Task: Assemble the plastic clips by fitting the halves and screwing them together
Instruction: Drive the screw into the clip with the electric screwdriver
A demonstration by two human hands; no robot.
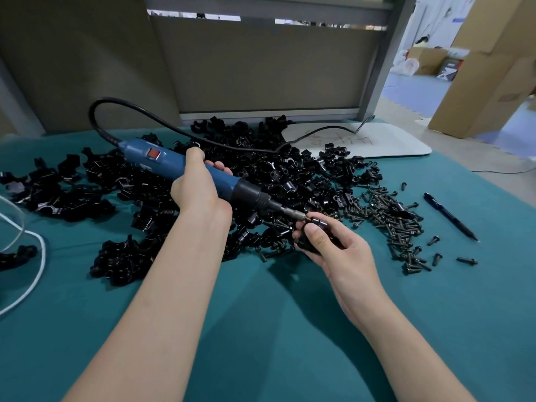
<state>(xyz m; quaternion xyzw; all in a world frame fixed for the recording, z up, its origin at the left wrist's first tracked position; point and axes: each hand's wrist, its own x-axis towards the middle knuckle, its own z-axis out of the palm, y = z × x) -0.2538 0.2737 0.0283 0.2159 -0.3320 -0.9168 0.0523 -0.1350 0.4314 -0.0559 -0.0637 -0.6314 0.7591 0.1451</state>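
My left hand [197, 184] grips a blue electric screwdriver [162, 162] with a red switch, its black nose and metal bit [293, 213] slanting down to the right. The bit tip meets a black plastic clip [320, 224] that my right hand [333, 248] pinches between thumb and fingers, just above the teal cloth. Much of the clip is hidden by my fingers. A big heap of black clip halves [261, 175] lies behind both hands. A pile of black screws [388, 216] sits to the right of the held clip.
The screwdriver's black cable [121, 104] loops back over the heap toward a white board [377, 140]. A dark pen [449, 216] lies at the far right. More clip parts [49, 187] spread left. A white cord [34, 274] curves at the left edge. A grey partition stands behind.
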